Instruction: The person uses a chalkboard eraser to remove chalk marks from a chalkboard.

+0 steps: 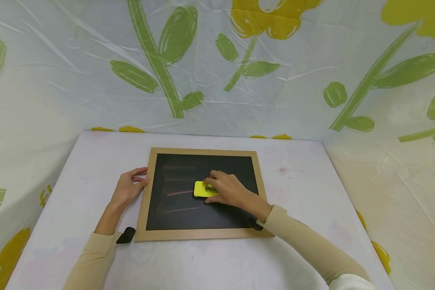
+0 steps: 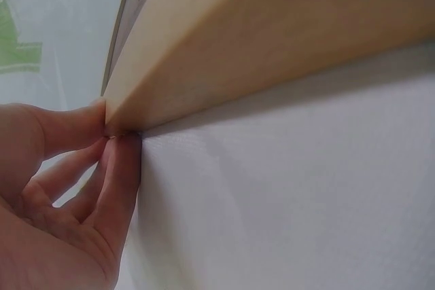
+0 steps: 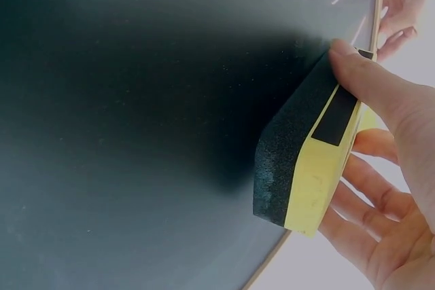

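A small chalkboard (image 1: 203, 219) with a light wooden frame lies on the table. My right hand (image 1: 230, 189) grips a yellow eraser (image 1: 200, 189), thumb on one side and fingers on the other. Its dark felt side (image 3: 275, 174) faces the black surface in the right wrist view. Two pinkish chalk lines (image 1: 182, 209) show left of the eraser, with fainter smudges above them. At the board's left edge, my left hand (image 1: 127, 188) holds the wooden frame (image 2: 197, 52) between thumb and fingertips. The right palm hides part of the eraser in the head view.
A white table (image 1: 203, 266) with faint coloured patches extends around the board. Behind and beside it hangs a pale sheet (image 1: 297, 96) printed with green leaves and yellow flowers. Black wrist-worn devices (image 1: 126, 235) sit near both sleeves.
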